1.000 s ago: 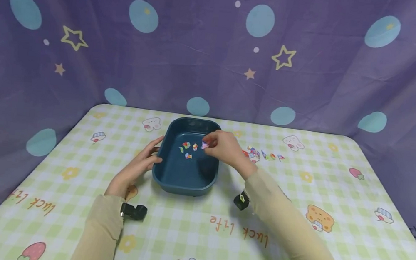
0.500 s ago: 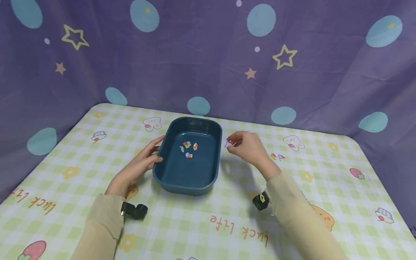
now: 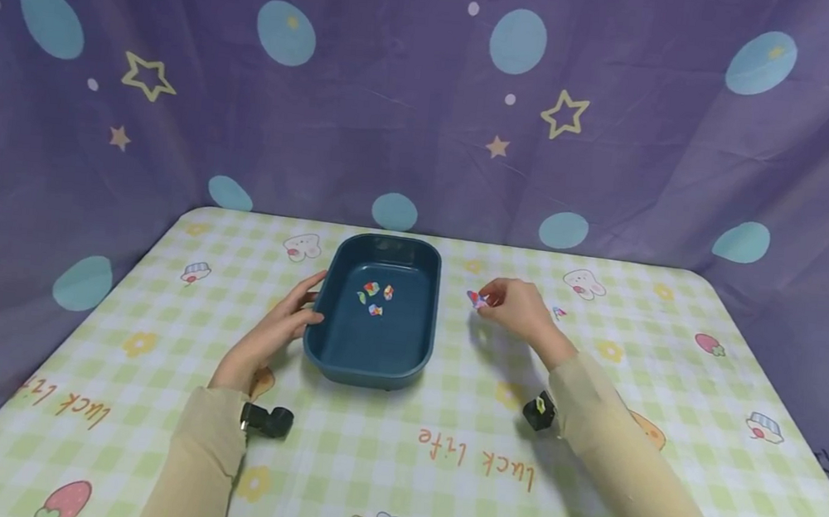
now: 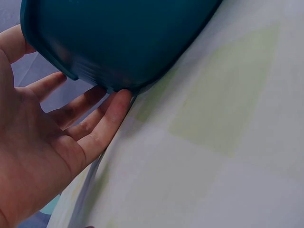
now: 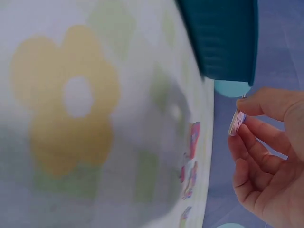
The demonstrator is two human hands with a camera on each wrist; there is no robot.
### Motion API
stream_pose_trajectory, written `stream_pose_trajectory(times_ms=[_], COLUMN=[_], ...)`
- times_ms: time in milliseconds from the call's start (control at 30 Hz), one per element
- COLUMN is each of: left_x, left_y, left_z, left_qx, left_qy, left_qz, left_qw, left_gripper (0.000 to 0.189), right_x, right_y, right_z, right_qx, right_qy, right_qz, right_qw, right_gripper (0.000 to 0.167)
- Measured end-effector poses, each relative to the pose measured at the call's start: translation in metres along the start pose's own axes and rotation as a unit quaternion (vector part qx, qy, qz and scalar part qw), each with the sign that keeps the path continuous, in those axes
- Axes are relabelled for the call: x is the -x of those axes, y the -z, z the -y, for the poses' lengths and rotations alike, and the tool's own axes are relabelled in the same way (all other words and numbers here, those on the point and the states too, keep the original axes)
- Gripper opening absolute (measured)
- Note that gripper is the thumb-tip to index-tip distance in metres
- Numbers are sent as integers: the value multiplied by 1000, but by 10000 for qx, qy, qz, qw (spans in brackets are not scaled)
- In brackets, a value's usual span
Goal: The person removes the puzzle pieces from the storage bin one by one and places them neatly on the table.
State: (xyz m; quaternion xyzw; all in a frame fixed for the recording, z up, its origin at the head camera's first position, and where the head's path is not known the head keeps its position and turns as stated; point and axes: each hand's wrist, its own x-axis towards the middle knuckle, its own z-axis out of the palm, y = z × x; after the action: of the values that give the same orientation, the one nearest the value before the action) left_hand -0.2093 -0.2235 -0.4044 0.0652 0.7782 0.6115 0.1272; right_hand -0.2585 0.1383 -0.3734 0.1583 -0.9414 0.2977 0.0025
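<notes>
My left hand (image 3: pixel 279 324) rests against the left side of a deep blue-green tray (image 3: pixel 367 362). In the left wrist view its fairly straight fingers (image 4: pixel 111 114) touch the outside of the tray near the table. Several small bright flat pieces lie on the tray floor, among them a red and green one (image 3: pixel 372 288) and a multicoloured one (image 3: pixel 375 310). To the right of the tray, my right hand (image 3: pixel 518 308) pinches a small flat purplish piece (image 5: pixel 238 118) between thumb and fingertips, above the table.
Beyond my right hand, a small coloured piece (image 3: pixel 560 312) lies on the checked tablecloth (image 3: pixel 366 454). The right wrist view shows more pieces there, including a red one (image 5: pixel 194 138). A purple patterned curtain (image 3: pixel 368 121) hangs behind the table.
My right hand has moved from over the tray to the right, across its rim, still pinching the purplish piece. My left hand and the tray have stayed put.
</notes>
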Motion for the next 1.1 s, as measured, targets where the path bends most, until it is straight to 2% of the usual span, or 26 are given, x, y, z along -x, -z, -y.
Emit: stream_pose_trajectory(times_ms=[233, 533, 733, 1100], left_x=[-1, -1, -1, -1], left_y=[0, 1, 1, 1], left_z=[1, 1, 0, 0], left_qx=[1, 36, 32, 25], left_qy=[0, -102, -42, -108], left_qz=[15, 49, 64, 66], left_qw=[10000, 9999, 10000, 9999], left_gripper=[67, 68, 67, 68], right_x=[4, 6, 5, 7], right_y=[-7, -18, -21, -23], right_z=[-11, -21, -21, -18], right_qx=[133, 297, 473, 438], right_qy=[-218, -326, -369, -347], right_qz=[229, 223, 201, 117], right_qw=[9994, 9988, 9980, 9984], right_gripper=[26, 26, 23, 22])
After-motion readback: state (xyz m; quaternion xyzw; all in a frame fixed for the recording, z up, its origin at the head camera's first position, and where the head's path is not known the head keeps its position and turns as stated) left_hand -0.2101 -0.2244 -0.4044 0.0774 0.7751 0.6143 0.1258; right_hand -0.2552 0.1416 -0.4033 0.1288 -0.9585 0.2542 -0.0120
